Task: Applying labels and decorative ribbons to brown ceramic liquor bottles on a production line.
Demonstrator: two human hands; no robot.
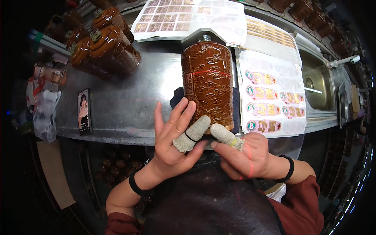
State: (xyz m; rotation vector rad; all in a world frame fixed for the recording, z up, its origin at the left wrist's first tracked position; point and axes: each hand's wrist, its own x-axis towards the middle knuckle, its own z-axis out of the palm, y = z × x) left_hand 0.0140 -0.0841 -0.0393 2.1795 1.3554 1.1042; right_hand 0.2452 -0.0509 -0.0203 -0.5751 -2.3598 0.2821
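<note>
A glossy brown bottle (207, 84) with raised cloud-like relief lies on its side on a dark cloth (178, 96), its neck pointing away and resting in a grey notched holder (223, 38). My left hand (170, 137) is open, its fingers spread, the fingertips at the bottle's near left side. A pale fabric finger cover with a black band is on its index finger. At the bottle's near right end is my right hand (244, 152), its covered index finger against the base edge. Its thumb sits close below and the other fingers are curled; anything between them is hidden.
Several brown bottles (113, 51) stand at the far left of the metal bench (152, 78). Sticker sheets (288, 121) lie on the right, with another printed sheet (231, 23) at the back. A phone (83, 111) and a plastic bag (47, 113) are left; a sink (319, 96) is right.
</note>
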